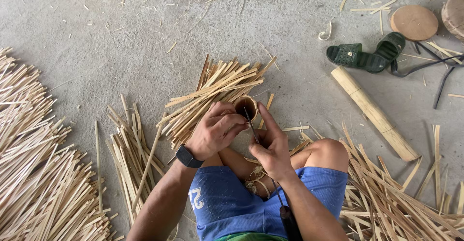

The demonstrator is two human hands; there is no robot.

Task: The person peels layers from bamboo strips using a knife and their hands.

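- A short bamboo tube [245, 106] stands with its open end up, just in front of the seated person's knees and touching a heap of split bamboo strips [217, 93].
- The left hand [216, 129] is wrapped round the tube's side, fingers curled tight on it, wrist bent inward, a dark watch [187, 157] on the forearm.
- The right hand [270, 142] is clamped on a long thin blade [252, 125], thumb pointing up along it; the blade's tip rests on the tube's rim and its dark handle [289, 219] runs back along the forearm.
- Blue shorts [232, 202], bare knee raised to the right.
- Farther out on the concrete floor [121, 33]: a whole bamboo pole [373, 111], green sandals [367, 53], a round wooden disc [414, 22].
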